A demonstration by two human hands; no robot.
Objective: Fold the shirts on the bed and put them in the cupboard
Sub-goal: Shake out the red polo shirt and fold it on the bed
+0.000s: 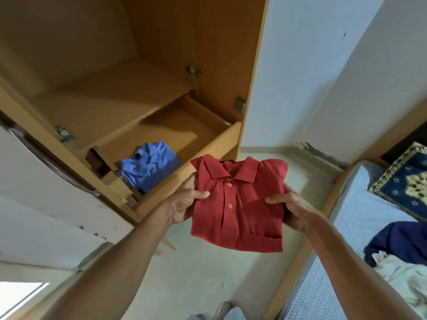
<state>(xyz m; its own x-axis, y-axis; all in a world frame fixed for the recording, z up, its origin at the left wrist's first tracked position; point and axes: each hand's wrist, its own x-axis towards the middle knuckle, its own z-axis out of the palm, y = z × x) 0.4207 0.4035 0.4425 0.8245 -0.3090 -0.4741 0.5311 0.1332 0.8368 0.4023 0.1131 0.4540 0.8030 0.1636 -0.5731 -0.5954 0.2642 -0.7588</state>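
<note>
Lying in the open cupboard drawer [221,139] is a folded blue shirt [150,166]; beside that drawer, our left hand [184,204] and right hand [291,209] clasp the folded red shirt [240,204].

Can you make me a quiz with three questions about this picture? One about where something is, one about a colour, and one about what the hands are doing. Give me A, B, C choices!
1. Where is the blue shirt?
A. In the open cupboard drawer
B. On the floor
C. On the pillow

2. What colour is the folded polo shirt being held?
A. Green
B. Red
C. Yellow

3. How is that shirt held?
A. By one hand only
B. Dangling by a sleeve
C. By both hands, one on each side

Answers:
1 A, the blue shirt lies folded inside the pulled-out drawer.
2 B, the cloth, collar and buttons are all red.
3 C, the left hand grips its left edge and the right hand its right edge.
</note>
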